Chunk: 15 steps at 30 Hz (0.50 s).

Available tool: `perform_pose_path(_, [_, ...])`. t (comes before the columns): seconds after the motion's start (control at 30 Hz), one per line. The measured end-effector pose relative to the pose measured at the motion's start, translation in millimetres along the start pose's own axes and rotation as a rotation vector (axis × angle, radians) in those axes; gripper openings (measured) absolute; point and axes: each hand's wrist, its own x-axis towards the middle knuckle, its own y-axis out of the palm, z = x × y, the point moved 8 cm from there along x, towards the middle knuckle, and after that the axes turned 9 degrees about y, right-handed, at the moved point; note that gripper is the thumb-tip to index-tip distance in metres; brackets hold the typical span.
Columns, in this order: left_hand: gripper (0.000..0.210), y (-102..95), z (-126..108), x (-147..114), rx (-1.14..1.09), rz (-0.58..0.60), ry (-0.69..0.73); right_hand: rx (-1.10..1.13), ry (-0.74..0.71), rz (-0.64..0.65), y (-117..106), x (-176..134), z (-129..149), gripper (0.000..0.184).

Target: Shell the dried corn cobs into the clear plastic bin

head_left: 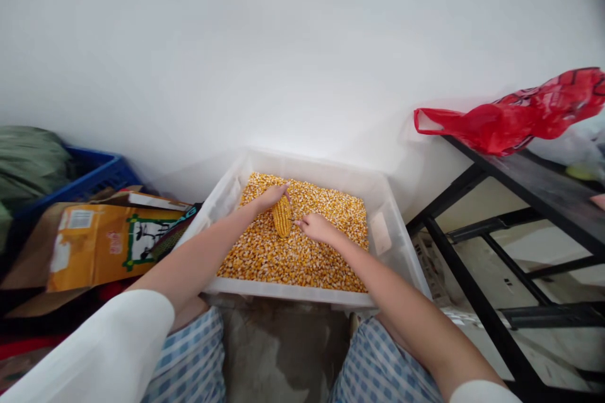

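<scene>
Your left hand (275, 194) grasps the upper end of a corn cob (282, 220), just left of the frame's centre, above the loose kernels (293, 264) in a pale plastic bin (401, 245). The cob slants slightly, its lower end towards you; you cannot tell from here whether that end rests on the kernels. Your right hand (316, 227), just right of the cob, has its fingers closed around a thin dark tool (292, 220) whose tip points at the cob's right side; whether it touches is too small to tell.

The cob should feel light for its bulk, stiff along its length and hard to crush, with a ridged face that gives fair grip. Dry kernels could still turn slick or come loose under your fingers, so the blunt end, where your left hand is, looks the steadiest place to hold, clear of the tool's tip. The loose kernels should shift and roll freely under any weight.

Counting, you have 2 hands, 1 cob, 1 thin tool and 1 bin; the kernels are too many to number. At the upper right lies 1 red bag (515, 113) on 1 dark surface (558, 182). At the left are 1 blue crate (113, 170) and at least 1 orange carton (94, 252).
</scene>
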Motion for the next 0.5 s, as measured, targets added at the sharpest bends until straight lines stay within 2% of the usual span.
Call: perform_pose_path(0.5, [0.056, 2.9, 2.9, 1.5, -0.015, 0.015, -0.003, 0.047, 0.046, 0.037, 3.2, 0.1, -1.5, 0.045])
